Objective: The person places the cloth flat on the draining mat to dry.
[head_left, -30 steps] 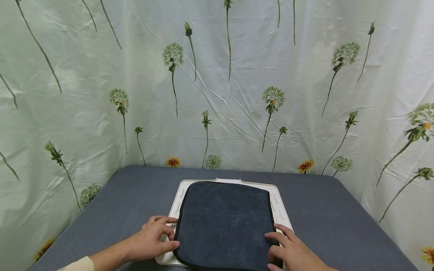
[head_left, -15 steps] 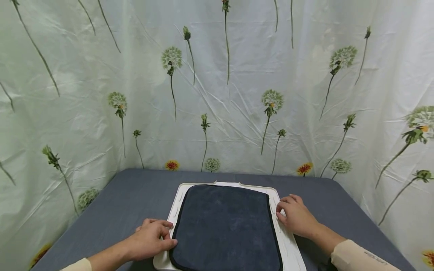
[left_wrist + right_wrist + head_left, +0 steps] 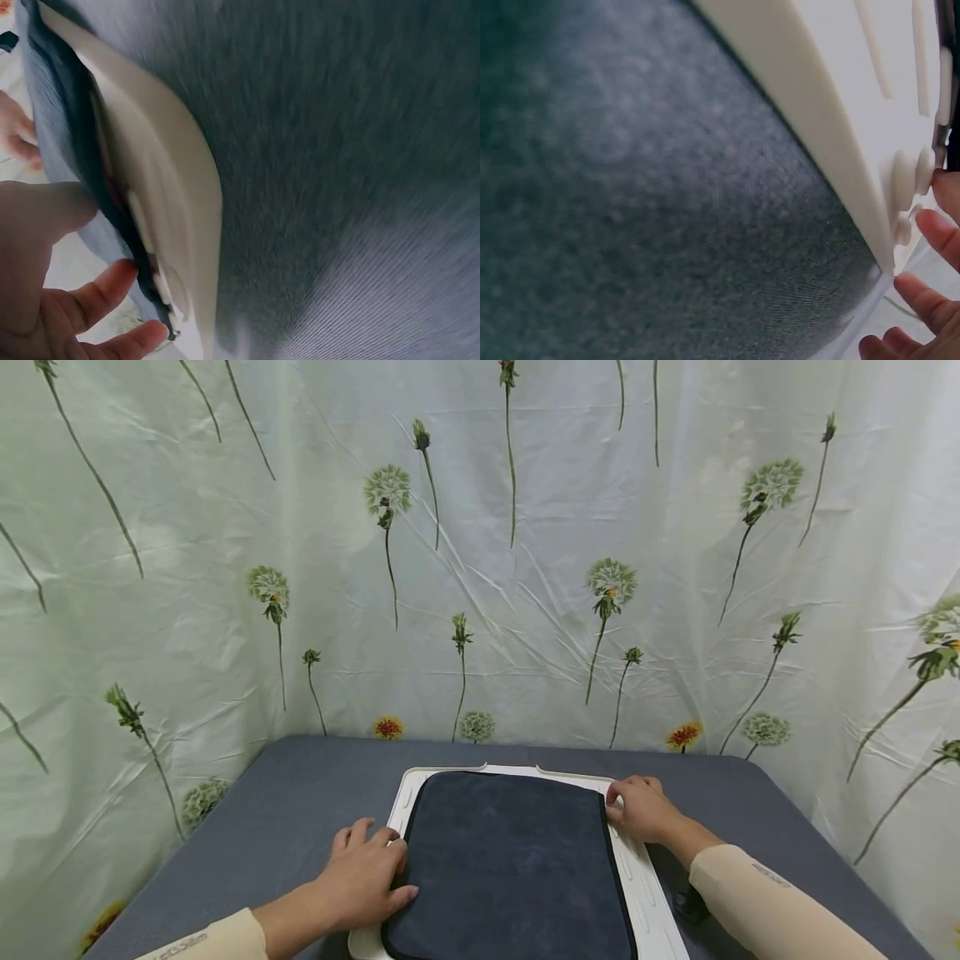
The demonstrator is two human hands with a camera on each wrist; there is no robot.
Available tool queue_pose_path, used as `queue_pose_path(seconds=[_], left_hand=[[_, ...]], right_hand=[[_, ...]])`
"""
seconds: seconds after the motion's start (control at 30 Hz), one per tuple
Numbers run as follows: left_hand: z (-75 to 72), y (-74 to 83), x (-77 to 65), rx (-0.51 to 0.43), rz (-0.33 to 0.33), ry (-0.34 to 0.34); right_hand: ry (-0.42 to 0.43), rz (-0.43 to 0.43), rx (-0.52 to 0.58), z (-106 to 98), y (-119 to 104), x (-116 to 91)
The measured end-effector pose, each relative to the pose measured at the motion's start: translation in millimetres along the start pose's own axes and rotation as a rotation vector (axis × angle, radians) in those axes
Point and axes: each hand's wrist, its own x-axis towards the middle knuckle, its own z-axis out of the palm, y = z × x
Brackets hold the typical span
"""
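A dark blue fabric mat (image 3: 510, 868) with black edging lies over a white ribbed plastic tray (image 3: 660, 914). My left hand (image 3: 367, 877) is at the mat's left edge. In the left wrist view, its thumb (image 3: 71, 206) rests on the mat and its fingers are spread along the black edging (image 3: 129, 229), which sits slightly above the pale tray (image 3: 180, 165). Near the far right corner, my right hand (image 3: 641, 810) reaches over the tray's rim, fingertips at the mat's edge. The right wrist view shows separated fingers (image 3: 926, 300) beside the ribbed tray (image 3: 817, 90).
The tray sits on a table (image 3: 322, 793) covered in grey-blue cloth. A white curtain (image 3: 525, 568) printed with dandelions hangs behind and along both sides. Something small and dark (image 3: 690, 906) shows under the right forearm.
My right hand has moved from the mat's lower right edge out over the tray rim and up to the far right corner. My left hand has shifted slightly right, onto the mat's edge.
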Motion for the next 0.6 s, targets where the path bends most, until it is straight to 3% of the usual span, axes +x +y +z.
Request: queue_pose_path(seconds=[0.27,0.47,0.6], left_hand=[[6.1,-5.2,42.3,-0.092,-0.055,-0.036],[2.9,-13.3,78.9,-0.083,-0.117,-0.015],[-1.2,-21.6,105.5,-0.065,-0.184,-0.014]], right_hand=[[0.057,-0.012,0.052,6,3,7],[0.113,-0.1,0.104,8,4,14],[0.098,-0.144,0.112,9,5,20]])
